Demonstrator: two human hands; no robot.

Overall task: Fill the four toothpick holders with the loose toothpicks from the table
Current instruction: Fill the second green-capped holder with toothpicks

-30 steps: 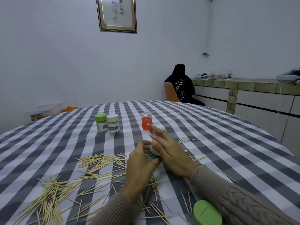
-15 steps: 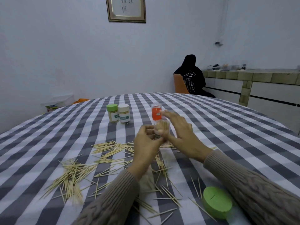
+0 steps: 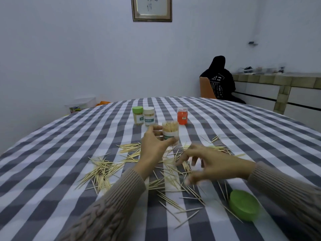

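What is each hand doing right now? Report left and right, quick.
Left hand: grips the open holder, which is full of toothpicks.
Right hand: open, fingers spread over the loose toothpicks, holding nothing visible; blurred.

The white-lidded holder (image 3: pixel 149 116) carries a teal label band with white capitals; the word appears to be "TOOTHPICK", though blur leaves it uncertain. The green-lidded holder (image 3: pixel 138 115) beside it bears a matching band, of which only the first letters, roughly "TO", show. The open holder (image 3: pixel 170 132) in the left hand (image 3: pixel 154 146) has a green label, illegible. The orange holder (image 3: pixel 182 116) has a small sticker, unreadable. The framed picture (image 3: pixel 151 8) shows brush characters, not legible. The dark jacket (image 3: pixel 219 82) shows "11" in white.
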